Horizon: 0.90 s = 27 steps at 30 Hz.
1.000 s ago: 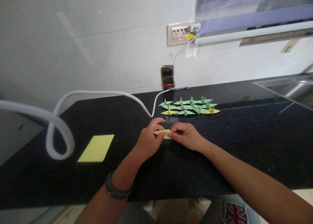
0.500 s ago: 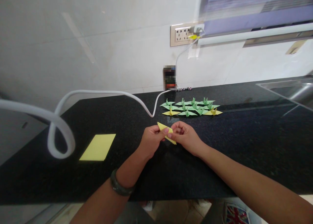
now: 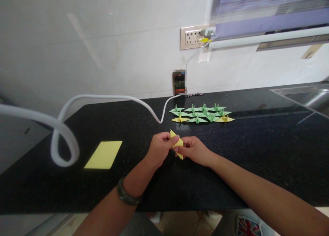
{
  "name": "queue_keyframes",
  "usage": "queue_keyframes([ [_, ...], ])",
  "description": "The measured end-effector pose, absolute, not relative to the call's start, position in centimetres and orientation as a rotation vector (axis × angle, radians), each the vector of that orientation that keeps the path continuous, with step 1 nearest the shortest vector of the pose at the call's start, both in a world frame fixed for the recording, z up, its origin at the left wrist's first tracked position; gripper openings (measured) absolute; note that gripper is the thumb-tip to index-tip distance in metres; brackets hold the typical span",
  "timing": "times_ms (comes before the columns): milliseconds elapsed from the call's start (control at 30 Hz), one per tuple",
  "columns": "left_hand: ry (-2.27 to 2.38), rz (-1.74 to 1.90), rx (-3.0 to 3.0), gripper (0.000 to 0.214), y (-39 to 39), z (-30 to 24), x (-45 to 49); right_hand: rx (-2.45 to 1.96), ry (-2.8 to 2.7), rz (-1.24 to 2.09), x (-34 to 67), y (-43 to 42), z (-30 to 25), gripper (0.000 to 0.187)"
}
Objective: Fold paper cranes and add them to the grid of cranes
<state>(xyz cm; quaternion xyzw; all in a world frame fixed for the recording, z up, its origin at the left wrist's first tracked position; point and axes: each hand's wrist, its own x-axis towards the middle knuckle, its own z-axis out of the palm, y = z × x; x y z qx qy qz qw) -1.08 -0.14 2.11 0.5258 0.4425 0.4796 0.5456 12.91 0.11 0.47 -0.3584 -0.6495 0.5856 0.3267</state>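
Note:
Both my hands meet over the black countertop (image 3: 244,153) and pinch a small folded yellow paper piece (image 3: 177,144), which stands nearly upright between them. My left hand (image 3: 160,149), with a dark bracelet on its wrist, grips the piece from the left. My right hand (image 3: 194,150) grips it from the right with curled fingers. Behind them lie several finished green and yellow paper cranes (image 3: 202,114) in rows.
A flat yellow paper sheet (image 3: 103,155) lies on the counter at the left. A thick white cable (image 3: 59,134) loops over the left side and runs to a small device (image 3: 179,82) by the wall. A wall socket (image 3: 192,38) and a sink (image 3: 308,95) lie beyond.
The folded yellow piece has been lifted off the counter and turned from lying flat to nearly upright. Both hands drew slightly nearer to me.

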Motion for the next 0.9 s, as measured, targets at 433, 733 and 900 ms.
queue_keyframes([
  [433,0.880,1.047,1.102,0.022,-0.3,1.6,-0.7,-0.864,-1.721,1.522,13.0,0.0,0.2,0.032],
  [733,1.010,1.265,1.082,0.023,0.6,1.4,-1.4,-0.931,-1.609,1.683,12.9,0.2,0.1,0.029],
  [900,1.087,1.166,1.242,0.027,0.4,1.5,-1.7,-1.028,-1.630,1.525,13.0,0.1,0.6,0.031],
])
